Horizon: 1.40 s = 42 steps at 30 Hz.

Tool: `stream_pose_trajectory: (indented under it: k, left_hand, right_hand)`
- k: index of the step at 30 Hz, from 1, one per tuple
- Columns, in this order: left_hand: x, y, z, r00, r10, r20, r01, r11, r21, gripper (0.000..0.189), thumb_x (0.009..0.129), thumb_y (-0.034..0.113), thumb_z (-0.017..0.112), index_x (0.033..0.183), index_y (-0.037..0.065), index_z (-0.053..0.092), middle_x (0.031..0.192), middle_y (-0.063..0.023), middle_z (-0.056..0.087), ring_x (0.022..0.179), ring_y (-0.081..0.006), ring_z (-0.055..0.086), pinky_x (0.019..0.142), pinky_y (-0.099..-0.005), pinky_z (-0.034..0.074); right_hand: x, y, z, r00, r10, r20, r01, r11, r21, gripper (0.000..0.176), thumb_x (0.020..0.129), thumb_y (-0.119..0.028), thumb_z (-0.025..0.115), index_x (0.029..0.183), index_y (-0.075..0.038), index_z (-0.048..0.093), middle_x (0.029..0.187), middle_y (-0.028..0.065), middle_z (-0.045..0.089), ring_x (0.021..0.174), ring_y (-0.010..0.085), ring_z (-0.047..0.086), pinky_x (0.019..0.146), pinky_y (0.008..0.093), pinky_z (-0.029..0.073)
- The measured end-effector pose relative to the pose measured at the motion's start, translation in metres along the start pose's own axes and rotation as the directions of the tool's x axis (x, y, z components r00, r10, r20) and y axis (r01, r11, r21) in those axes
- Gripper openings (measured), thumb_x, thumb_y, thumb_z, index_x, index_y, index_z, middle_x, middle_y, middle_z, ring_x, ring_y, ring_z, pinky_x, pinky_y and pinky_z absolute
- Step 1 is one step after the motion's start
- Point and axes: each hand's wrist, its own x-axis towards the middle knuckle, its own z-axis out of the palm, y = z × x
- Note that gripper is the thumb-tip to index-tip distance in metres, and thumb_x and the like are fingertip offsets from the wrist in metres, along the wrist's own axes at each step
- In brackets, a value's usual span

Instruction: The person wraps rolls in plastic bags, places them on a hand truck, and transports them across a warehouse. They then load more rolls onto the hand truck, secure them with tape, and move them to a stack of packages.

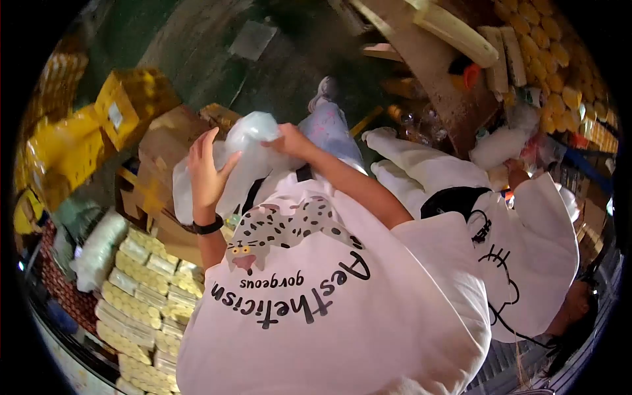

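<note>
A translucent white plastic bag (254, 129) is bunched up in front of my chest, its looser part hanging down behind my left hand. My right hand (287, 141) has its fingers closed on the bag's right side near the top. To the left, my left hand (209, 170), with a black band on the wrist, is raised with fingers upright and thumb apart. It overlaps the bag's left part in this view and is open.
Yellow-wrapped boxes (131, 105) and brown cartons (172, 141) stand at left, above stacked pale packages (141, 276). A co-worker in a white shirt (526, 257) is close on my right. A flat sheet (253, 39) lies on the green floor (197, 39).
</note>
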Motion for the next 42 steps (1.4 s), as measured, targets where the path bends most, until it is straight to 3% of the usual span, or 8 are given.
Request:
stream_pose_trajectory:
  k: [6,10,14,23,29,33,38,42]
  left_hand:
    - [-0.086,-0.067,-0.021,0.956,-0.294,0.016,0.279,0.922,0.269,0.07,0.068,0.04,0.072,0.127,0.016,0.044,0.13,-0.0068,0.042,0.124,-0.0299,0.035,0.099,-0.0581,0.022]
    - [-0.117,-0.116,-0.01,0.971,-0.221,-0.089,0.2,0.96,-0.196,0.085,0.066,0.039,0.074,0.136,0.015,0.032,0.138,-0.0099,0.032,0.128,-0.0293,0.03,0.103,-0.0466,0.025]
    - [-0.112,-0.088,0.005,0.982,-0.188,0.038,0.08,0.223,-0.971,0.12,0.054,0.025,0.083,0.142,0.011,0.002,0.142,-0.0109,0.022,0.129,-0.0229,0.026,0.105,-0.039,0.025]
    - [-0.105,-0.101,0.052,0.824,-0.554,-0.124,0.124,0.388,-0.913,0.081,0.059,0.002,0.07,0.13,0.003,0.031,0.127,-0.011,0.042,0.114,-0.0208,0.043,0.096,-0.0326,0.035]
    - [-0.114,-0.11,0.045,0.671,-0.74,-0.045,0.052,0.107,-0.993,0.049,0.068,0.001,0.06,0.116,-0.001,0.049,0.109,-0.0085,0.056,0.1,-0.0187,0.053,0.086,-0.0306,0.042]
    - [-0.101,-0.129,0.023,0.631,-0.768,-0.108,-0.055,0.095,-0.994,0.05,0.07,0.004,0.059,0.118,-0.002,0.048,0.112,-0.0107,0.055,0.101,-0.0207,0.053,0.086,-0.0317,0.042]
    - [-0.048,-0.117,-0.019,0.66,-0.749,-0.059,-0.095,-0.006,-0.995,0.055,0.075,0.011,0.065,0.124,0.0,0.041,0.114,-0.0103,0.053,0.102,-0.0228,0.052,0.086,-0.0334,0.043]
    - [0.034,-0.082,-0.014,0.843,-0.511,-0.171,-0.092,0.176,-0.98,0.061,0.075,0.007,0.067,0.127,0.001,0.037,0.119,-0.0112,0.048,0.105,-0.0195,0.049,0.086,-0.0314,0.042]
  right_hand:
    - [-0.046,-0.034,0.021,0.974,0.17,0.15,-0.217,0.89,0.401,0.037,0.075,-0.032,0.068,0.101,-0.006,0.062,0.088,0.0037,0.064,0.077,0.015,0.06,0.069,0.0301,0.049]
    - [-0.044,-0.039,0.052,0.923,0.272,0.271,-0.384,0.637,0.669,0.044,0.079,-0.031,0.062,0.115,-0.007,0.053,0.102,0.0069,0.061,0.093,0.0204,0.057,0.081,0.0348,0.046]
    - [-0.036,-0.063,0.094,0.838,0.379,0.393,-0.523,0.352,0.776,0.051,0.082,-0.033,0.057,0.125,-0.008,0.045,0.114,0.009,0.057,0.104,0.0247,0.054,0.09,0.0393,0.043]
    - [-0.006,-0.082,0.135,0.821,0.25,0.514,-0.571,0.317,0.757,0.048,0.084,-0.028,0.058,0.126,-0.009,0.044,0.118,0.0101,0.054,0.104,0.0257,0.054,0.087,0.0397,0.045]
    - [0.001,-0.123,0.145,0.985,0.035,0.17,-0.053,0.993,0.103,0.064,0.079,-0.022,0.066,0.132,-0.01,0.032,0.101,0.006,0.055,0.091,0.0137,0.054,0.074,0.0287,0.046]
    - [0.013,-0.135,0.117,0.968,-0.017,0.25,0.041,0.995,-0.09,0.083,0.072,-0.021,0.072,0.136,-0.008,0.021,0.089,0.0096,0.057,0.083,0.0169,0.056,0.074,0.0297,0.046]
    - [0.017,-0.176,0.061,0.85,-0.458,0.262,0.522,0.659,-0.542,0.096,0.067,-0.035,0.076,0.14,-0.012,0.018,0.126,0.0165,0.042,0.114,0.032,0.039,0.098,0.0436,0.03]
    - [0.037,-0.173,0.016,0.866,-0.461,0.192,0.499,0.77,-0.399,0.112,0.058,-0.044,0.08,0.14,-0.005,0.014,0.135,0.021,0.031,0.125,0.0352,0.03,0.104,0.0425,0.023]
